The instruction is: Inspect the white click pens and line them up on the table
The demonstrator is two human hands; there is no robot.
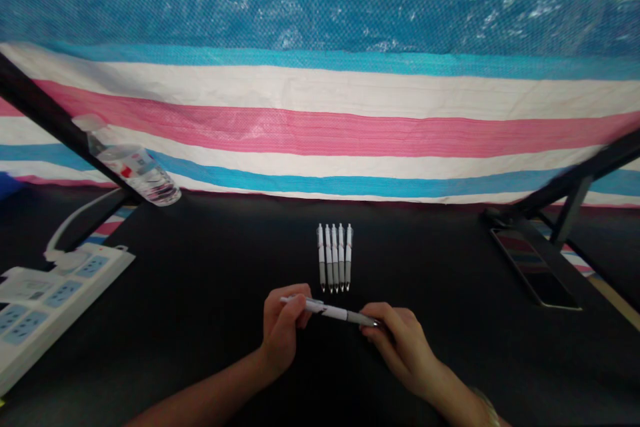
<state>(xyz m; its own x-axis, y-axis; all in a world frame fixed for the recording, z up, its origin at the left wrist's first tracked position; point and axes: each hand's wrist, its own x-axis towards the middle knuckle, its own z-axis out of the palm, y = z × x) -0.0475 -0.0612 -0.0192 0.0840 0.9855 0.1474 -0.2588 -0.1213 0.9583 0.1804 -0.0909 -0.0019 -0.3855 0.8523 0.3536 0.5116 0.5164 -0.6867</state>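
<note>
A white click pen [334, 311] with a grey grip lies slantwise between my two hands, just above the black table. My left hand [284, 327] pinches its clicker end between thumb and fingers. At the tip end, my right hand [397, 340] is closed with thumb and fingers around the grey part near the metal point. Just beyond my hands, several matching white pens [335, 257] lie side by side in a neat row, their tips towards me.
On the left is a white power strip [65, 310] with a plugged-in cable. A clear water bottle [143, 173] stands behind it. A dark phone [535, 270] lies at the right beside a black metal leg [570, 213]. A striped plastic sheet [320, 133] hangs behind the table.
</note>
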